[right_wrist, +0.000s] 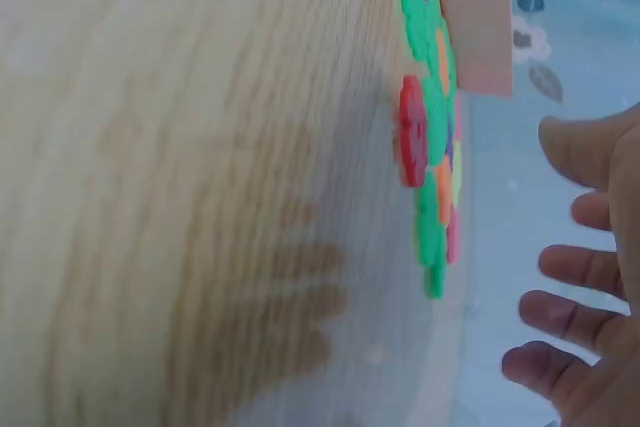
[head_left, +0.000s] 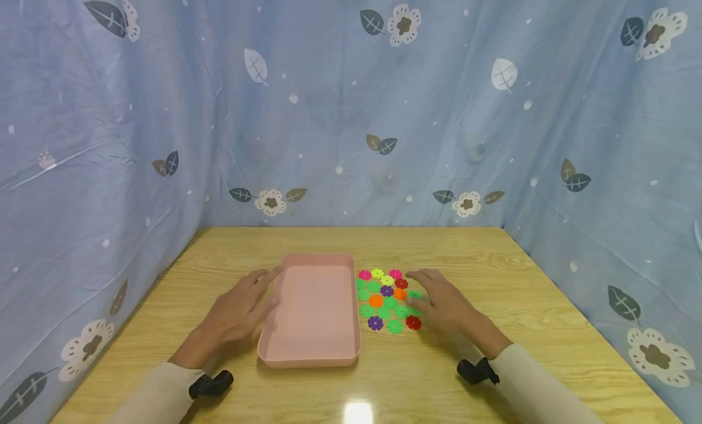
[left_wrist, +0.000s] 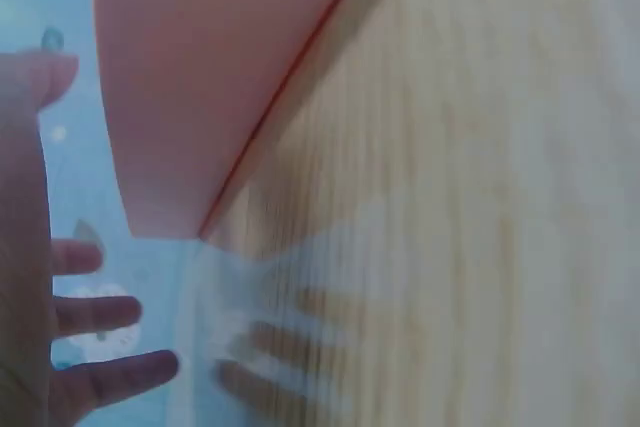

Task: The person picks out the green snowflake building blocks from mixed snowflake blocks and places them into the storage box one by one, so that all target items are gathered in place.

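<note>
A shallow pink tray (head_left: pixel 312 314) lies on the wooden table, its inside bare. My left hand (head_left: pixel 239 309) hovers by the tray's left rim with fingers spread, holding nothing; in the left wrist view the fingers (left_wrist: pixel 115 377) stand apart from the tray's wall (left_wrist: pixel 200 77). To the right of the tray lie several flat, notched plastic discs (head_left: pixel 395 325) in green, red, orange, purple, yellow and pink. Over their right edge hangs my right hand (head_left: pixel 446 305), fingers loosely spread and holding nothing. In the right wrist view, a red disc (right_wrist: pixel 412 132) shows beyond the hand's shadow.
The light wooden table (head_left: pixel 471 253) reaches back to a blue curtain (head_left: pixel 329 107) printed with leaves and flowers, which also hangs along both sides. Black straps with small camera mounts (head_left: pixel 211 384) sit on both wrists. A bright reflection shows near the front edge.
</note>
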A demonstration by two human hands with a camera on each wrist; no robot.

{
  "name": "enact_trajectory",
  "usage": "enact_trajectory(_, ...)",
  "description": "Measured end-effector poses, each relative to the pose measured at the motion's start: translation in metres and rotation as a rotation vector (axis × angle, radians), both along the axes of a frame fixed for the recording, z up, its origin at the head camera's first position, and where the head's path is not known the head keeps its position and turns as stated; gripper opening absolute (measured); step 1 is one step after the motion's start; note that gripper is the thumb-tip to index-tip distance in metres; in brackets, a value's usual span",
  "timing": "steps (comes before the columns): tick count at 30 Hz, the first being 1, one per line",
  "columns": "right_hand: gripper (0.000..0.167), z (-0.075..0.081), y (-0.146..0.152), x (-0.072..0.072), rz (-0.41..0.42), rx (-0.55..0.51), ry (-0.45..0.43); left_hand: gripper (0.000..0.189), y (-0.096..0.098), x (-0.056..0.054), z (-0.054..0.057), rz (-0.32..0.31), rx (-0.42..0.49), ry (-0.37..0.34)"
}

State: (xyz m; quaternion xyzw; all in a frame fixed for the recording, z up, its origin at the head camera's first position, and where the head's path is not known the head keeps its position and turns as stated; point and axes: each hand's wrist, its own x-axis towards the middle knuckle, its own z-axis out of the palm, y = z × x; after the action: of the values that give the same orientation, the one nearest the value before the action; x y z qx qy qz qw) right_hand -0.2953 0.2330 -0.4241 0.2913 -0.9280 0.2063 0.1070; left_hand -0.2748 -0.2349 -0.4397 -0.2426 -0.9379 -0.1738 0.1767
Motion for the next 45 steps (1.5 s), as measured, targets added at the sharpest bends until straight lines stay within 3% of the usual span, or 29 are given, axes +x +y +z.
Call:
enact_trajectory(4, 0.049, -0.007, 0.004, -0.011, -0.048, -0.053, -0.093, 0.061, -0.002, -0.006, -0.004, 0.028, 0.197, -0.127)
enact_trajectory(8, 0.044, -0.016, 0.004, -0.016, -0.097, -0.094, -0.164, 0.064, -0.001, -0.011, -0.009, 0.031, 0.476, -0.278)
enact_trajectory(12, 0.042, -0.024, 0.0, -0.018, -0.118, -0.123, -0.221, 0.064, -0.001, -0.009, -0.015, 0.074, 0.712, -0.433)
enact_trajectory(16, 0.034, -0.025, -0.003, -0.021, -0.147, -0.116, -0.198, 0.061, -0.001, -0.012, -0.019, 0.063, 0.846, -0.487)
enact_trajectory(19, 0.026, -0.021, -0.004, -0.025, -0.166, -0.095, -0.169, 0.061, 0.0, -0.017, -0.021, 0.03, 0.878, -0.502)
enact_trajectory(23, 0.018, -0.017, -0.007, -0.029, -0.157, -0.076, -0.161, 0.061, 0.0, -0.019, -0.022, 0.023, 0.847, -0.487)
enact_trajectory(27, 0.016, -0.017, -0.011, -0.032, -0.156, -0.083, -0.182, 0.055, -0.002, -0.018, -0.022, 0.028, 0.803, -0.454)
enact_trajectory(34, 0.013, -0.016, -0.012, -0.033, -0.172, -0.115, -0.215, 0.055, -0.001, -0.013, -0.02, -0.012, 0.846, -0.497)
enact_trajectory(45, 0.012, -0.004, -0.029, -0.038, -0.146, -0.176, -0.119, 0.053, 0.008, -0.013, -0.022, -0.047, 0.814, -0.509)
